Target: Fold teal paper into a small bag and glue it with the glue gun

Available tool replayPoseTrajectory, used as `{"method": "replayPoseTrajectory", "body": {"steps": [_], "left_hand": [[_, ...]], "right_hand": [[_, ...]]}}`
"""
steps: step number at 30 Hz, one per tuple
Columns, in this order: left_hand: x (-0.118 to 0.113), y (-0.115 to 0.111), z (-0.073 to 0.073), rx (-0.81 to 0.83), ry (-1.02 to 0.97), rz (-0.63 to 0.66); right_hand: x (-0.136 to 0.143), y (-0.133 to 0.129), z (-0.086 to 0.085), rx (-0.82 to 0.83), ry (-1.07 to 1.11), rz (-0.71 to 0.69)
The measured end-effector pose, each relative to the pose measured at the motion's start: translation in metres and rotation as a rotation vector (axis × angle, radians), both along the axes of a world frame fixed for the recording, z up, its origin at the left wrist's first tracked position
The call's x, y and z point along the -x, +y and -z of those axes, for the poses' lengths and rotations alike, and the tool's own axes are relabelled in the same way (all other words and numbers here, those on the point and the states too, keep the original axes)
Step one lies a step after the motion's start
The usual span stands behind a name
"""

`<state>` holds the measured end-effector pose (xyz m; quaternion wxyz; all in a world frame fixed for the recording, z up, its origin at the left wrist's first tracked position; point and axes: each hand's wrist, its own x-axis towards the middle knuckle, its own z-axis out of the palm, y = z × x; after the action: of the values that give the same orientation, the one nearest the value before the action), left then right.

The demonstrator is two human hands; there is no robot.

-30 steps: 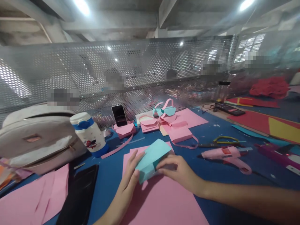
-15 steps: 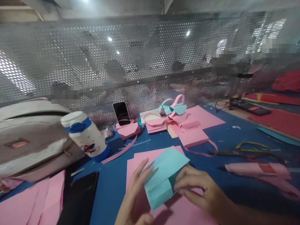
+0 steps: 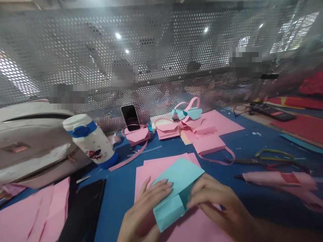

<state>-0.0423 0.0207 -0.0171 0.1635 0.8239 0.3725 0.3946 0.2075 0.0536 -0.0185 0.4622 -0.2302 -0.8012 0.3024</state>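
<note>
A small folded light-blue paper bag with a wide flap lies tilted in front of me, over pink paper sheets. My left hand is laid over its left side, fingers stretched across the paper and the thumb low at the front, mostly hidden. At the open right side, my right hand pinches the edge, its fingertips partly inside the fold. The inside of the bag is mostly out of sight.
Behind stand pink paper bags, a light-blue one and a phone. A bottle and a backpack are left. Scissors and a pink glue gun lie right. A perforated metal screen closes the back.
My left hand has come down onto the light-blue paper bag, its fingers now across the top. The bag has tilted slightly flatter. My right hand keeps its pinch at the right side.
</note>
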Motion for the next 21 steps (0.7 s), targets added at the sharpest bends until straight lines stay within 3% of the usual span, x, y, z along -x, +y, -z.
{"method": "replayPoseTrajectory", "body": {"steps": [14, 21], "left_hand": [[0.001, -0.003, -0.004, 0.006, 0.065, 0.010], [-0.004, -0.011, -0.003, 0.080, -0.013, -0.115]], "right_hand": [[0.001, -0.002, -0.002, -0.106, 0.007, 0.046], [0.001, -0.004, 0.000, -0.028, 0.038, -0.012]]}}
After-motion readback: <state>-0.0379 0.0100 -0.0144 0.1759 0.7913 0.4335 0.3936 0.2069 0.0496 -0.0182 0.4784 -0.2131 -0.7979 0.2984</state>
